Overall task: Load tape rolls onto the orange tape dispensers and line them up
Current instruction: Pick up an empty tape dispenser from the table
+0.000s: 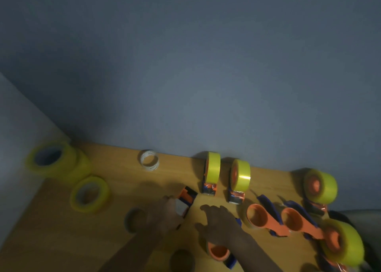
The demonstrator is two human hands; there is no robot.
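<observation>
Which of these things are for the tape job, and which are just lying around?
For the job:
loaded dispensers by the wall
empty orange dispensers
dispenser in the left hand
loose yellow tape rolls

Just lying about:
small white roll

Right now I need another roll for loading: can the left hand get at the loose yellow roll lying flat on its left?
Probably yes: bare table lies between the left hand and the loose yellow roll, though the hand already grips a dispenser.
</observation>
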